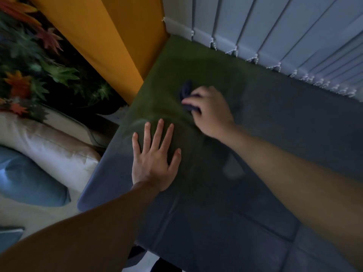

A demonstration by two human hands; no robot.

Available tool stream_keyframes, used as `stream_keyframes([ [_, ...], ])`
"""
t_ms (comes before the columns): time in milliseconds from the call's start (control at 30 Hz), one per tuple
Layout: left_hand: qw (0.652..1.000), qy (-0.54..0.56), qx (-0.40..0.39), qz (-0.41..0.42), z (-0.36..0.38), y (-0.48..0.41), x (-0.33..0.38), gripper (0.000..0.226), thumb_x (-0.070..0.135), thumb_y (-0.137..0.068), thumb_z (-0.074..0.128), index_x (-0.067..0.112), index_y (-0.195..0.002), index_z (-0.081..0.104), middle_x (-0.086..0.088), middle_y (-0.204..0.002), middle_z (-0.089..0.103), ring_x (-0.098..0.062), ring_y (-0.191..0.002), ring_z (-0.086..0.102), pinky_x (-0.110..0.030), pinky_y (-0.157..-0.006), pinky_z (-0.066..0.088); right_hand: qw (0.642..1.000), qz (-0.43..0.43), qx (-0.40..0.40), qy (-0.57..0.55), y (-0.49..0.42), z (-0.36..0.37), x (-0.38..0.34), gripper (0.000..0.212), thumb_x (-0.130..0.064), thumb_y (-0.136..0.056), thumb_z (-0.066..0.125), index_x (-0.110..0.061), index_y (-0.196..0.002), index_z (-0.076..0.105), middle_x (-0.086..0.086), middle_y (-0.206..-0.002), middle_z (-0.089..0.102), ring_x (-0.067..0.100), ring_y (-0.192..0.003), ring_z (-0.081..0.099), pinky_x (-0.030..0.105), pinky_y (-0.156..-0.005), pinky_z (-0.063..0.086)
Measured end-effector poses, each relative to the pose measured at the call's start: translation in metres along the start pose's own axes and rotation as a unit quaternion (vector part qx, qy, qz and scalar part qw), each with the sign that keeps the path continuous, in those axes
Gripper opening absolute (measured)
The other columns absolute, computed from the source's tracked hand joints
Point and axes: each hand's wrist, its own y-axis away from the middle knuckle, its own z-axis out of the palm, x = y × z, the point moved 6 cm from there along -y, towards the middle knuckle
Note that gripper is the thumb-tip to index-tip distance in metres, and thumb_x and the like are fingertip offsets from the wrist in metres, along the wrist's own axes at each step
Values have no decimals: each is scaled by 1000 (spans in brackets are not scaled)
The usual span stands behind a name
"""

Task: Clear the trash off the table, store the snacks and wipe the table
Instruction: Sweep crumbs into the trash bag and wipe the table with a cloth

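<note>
Right hand [211,112] is gripping the cloth [187,95] w/ curled fingers, pressing it on the table [275,118] — left hand [155,156] is lying open, flat beside it. Risk: cloth is bunching, prob. skipping patches.

1. A mustard-yellow fabric curtain [110,36] hangs at the top left, running diagonally down beside the far corner.
2. Pale grey vertical blind slats [284,30] fill the top right, with a white beaded chain [253,58] linking their lower ends.
3. Leaves in green, orange and red [33,61] crowd the left edge, blurred.
4. A cream cushioned seat [59,154] lies below the leaves.
5. A blue cushion [29,183] rests against the seat at the lower left.
</note>
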Motion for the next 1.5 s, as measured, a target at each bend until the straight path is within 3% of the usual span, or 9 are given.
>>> stream_keyframes([
  [100, 1000, 13, 4, 10, -1, 1, 0, 72, 64, -97, 18, 35, -160, -1, 7, -168, -7, -24, -153, -17, -55, -122, -9, 999, -34, -24, -2, 21, -2, -2, 34, -10, -84, 63, -22, -114, 73, 4, -109, 62, 27, -97, 55, 38, -85, 47],
  [267, 993, 110, 37, 26, -6, 5, -9, 81, 53, -90, 34, 26, -161, 5, 7, -168, 1, -18, -155, -9, -46, -124, -10, 975, 200, 98, 9, 34, -10, 16, 32, -10, -87, 58, -22, -112, 73, 6, -109, 59, 32, -98, 54, 45, -86, 49],
  [433, 964, 258, 57, 20, -16, 18, -29, 73, 32, -87, 36, 14, -157, 30, -2, -166, 20, -14, -154, 7, -24, -123, -8, 1000, 10, -14, -20, 71, 12, -54, 28, -11, -87, 62, -18, -111, 74, 5, -107, 62, 27, -95, 55, 36, -84, 47],
  [600, 995, 78, 42, 45, -5, 59, -69, 58, 40, -105, 18, 24, -161, 13, 2, -168, 3, -15, -155, -5, -38, -126, -3, 973, 208, 103, 2, 88, 6, -43, 31, -9, -85, 57, -19, -109, 74, 7, -106, 59, 33, -93, 55, 46, -82, 50],
  [800, 998, 28, 50, 11, 3, 83, -97, 58, 44, -105, 18, 25, -160, 16, -3, -168, 9, -22, -155, 3, -46, -125, 3, 996, -44, -56, -53, 142, 44, -135, 33, -19, -84, 55, -20, -111, 74, 3, -104, 60, 28, -92, 55, 41, -81, 48],
  [967, 999, 19, 46, 13, 4, 83, -96, 59, 44, -105, 13, 26, -161, 10, -2, -168, 5, -22, -155, 0, -46, -125, 3, 990, 119, 73, -29, 137, 35, -109, 30, -22, -87, 53, -17, -107, 74, 7, -103, 59, 32, -89, 54, 46, -78, 49],
  [1200, 998, 15, 52, 28, 1, 81, -91, 60, 36, -102, 20, 22, -160, 18, -3, -168, 11, -25, -155, 5, -49, -125, 6, 991, -79, -62, -86, 201, 50, -157, 24, -16, -83, 76, -17, -107, 76, 4, -103, 62, 25, -90, 57, 37, -81, 49],
  [1367, 998, 13, 38, 50, -5, 69, -77, 65, 34, -96, 23, 24, -160, 16, -1, -168, 9, -24, -155, 1, -47, -126, 2, 983, 134, 118, -43, 203, 19, -97, 20, -14, -86, 71, -15, -105, 77, 5, -101, 63, 26, -89, 57, 40, -78, 49],
  [1500, 997, 19, 28, 70, -7, 48, -49, 64, 34, -97, 24, 22, -160, 17, -2, -168, 10, -25, -155, 3, -47, -125, 3, 997, 8, 22, -69, 238, 32, -133, 28, -15, -82, 73, -19, -110, 75, 3, -106, 63, 27, -89, 58, 38, -80, 49],
])
